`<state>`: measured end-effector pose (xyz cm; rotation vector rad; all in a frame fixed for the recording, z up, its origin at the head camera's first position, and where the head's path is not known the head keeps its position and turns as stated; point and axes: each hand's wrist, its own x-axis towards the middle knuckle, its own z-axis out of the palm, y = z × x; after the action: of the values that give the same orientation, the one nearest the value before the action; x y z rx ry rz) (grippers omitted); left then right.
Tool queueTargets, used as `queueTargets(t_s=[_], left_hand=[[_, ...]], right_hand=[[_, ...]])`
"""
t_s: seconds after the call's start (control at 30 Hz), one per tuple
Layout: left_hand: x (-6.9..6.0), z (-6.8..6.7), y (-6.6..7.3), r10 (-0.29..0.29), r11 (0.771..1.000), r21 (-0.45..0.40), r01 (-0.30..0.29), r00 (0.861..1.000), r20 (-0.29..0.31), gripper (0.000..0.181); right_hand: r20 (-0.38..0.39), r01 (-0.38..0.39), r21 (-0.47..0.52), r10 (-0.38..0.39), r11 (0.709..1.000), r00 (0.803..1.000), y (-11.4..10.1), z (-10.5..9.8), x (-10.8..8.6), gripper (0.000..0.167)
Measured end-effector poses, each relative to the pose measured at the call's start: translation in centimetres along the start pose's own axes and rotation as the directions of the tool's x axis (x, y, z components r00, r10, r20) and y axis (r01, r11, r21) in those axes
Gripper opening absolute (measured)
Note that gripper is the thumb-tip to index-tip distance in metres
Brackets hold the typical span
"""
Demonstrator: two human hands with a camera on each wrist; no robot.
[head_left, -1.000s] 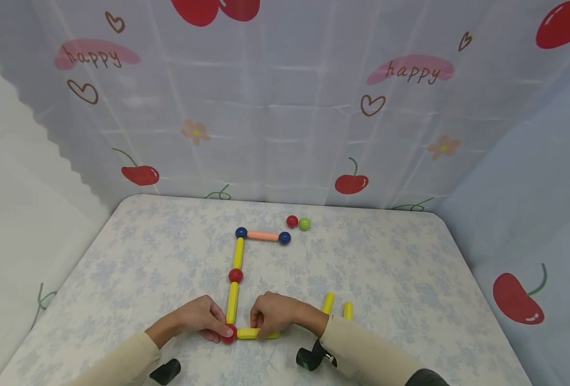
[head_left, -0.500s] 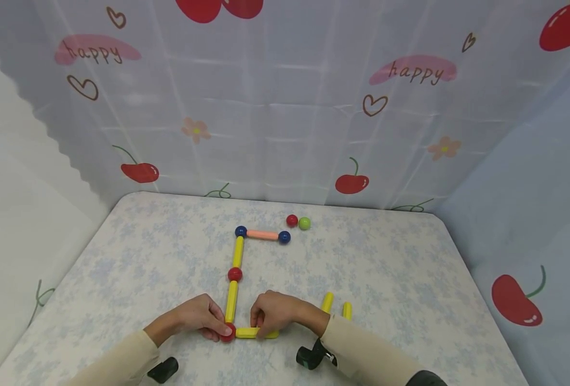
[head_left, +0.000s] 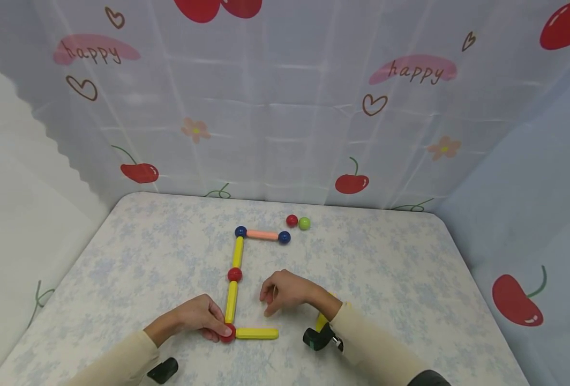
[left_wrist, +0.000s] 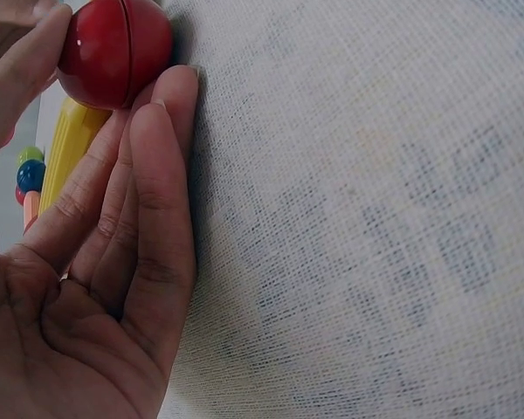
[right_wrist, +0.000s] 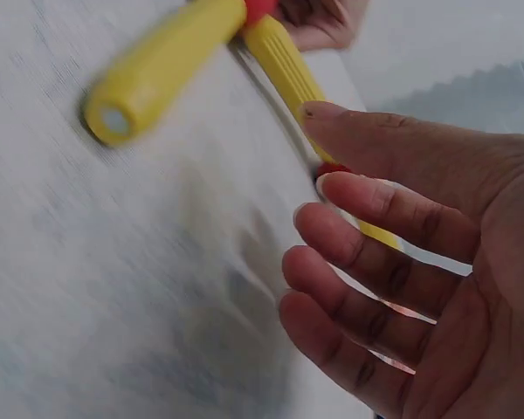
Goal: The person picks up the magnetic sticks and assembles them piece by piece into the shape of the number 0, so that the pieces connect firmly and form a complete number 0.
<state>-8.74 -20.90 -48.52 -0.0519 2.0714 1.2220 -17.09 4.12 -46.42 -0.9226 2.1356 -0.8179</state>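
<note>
Left hand (head_left: 198,317): grip closed, pinching a red ball (left_wrist: 100,57).
Right hand (head_left: 287,292): grip loosely parted, holding nothing, above the table (head_left: 391,262).
Near yellow rod (head_left: 257,333): lying crosswise, one end touching the pinched ball.
Chain beyond: long yellow rod (head_left: 231,302), middle red ball (head_left: 234,274), far yellow rod (head_left: 238,252), left blue ball (head_left: 241,231), pink rod (head_left: 262,235), right blue ball (head_left: 284,237).
Back: loose red ball (head_left: 292,220) beside green ball (head_left: 305,223).
In the way: right forearm (head_left: 325,303), partly covering a spare yellow rod (head_left: 321,321).
Surface: pale, blue-blotched.
Room: cherry-printed sheet (head_left: 265,123) behind.
</note>
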Motion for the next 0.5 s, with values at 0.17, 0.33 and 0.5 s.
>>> queueTargets(t_s=[0.17,0.33,0.5], left_hand=[[-0.1,-0.1,-0.1,0.024,0.999,-0.028,-0.023,1.000,0.015,0.021],[-0.1,-0.2,-0.2,0.033,0.999,-0.027,-0.033,0.999,0.014,0.021],[0.0,-0.2,-0.1,0.033,0.999,-0.017,-0.032,0.999,0.017,0.022]], right_hand=[[-0.122,-0.007,0.048,0.012,0.999,0.992,1.9,-3.0,0.1,0.021],[-0.341,-0.052,0.075,0.075,0.996,0.937,4.5,-6.5,0.5,0.023],[-0.584,-0.148,0.164,0.217,0.975,0.782,7.1,-9.1,1.5,0.020]])
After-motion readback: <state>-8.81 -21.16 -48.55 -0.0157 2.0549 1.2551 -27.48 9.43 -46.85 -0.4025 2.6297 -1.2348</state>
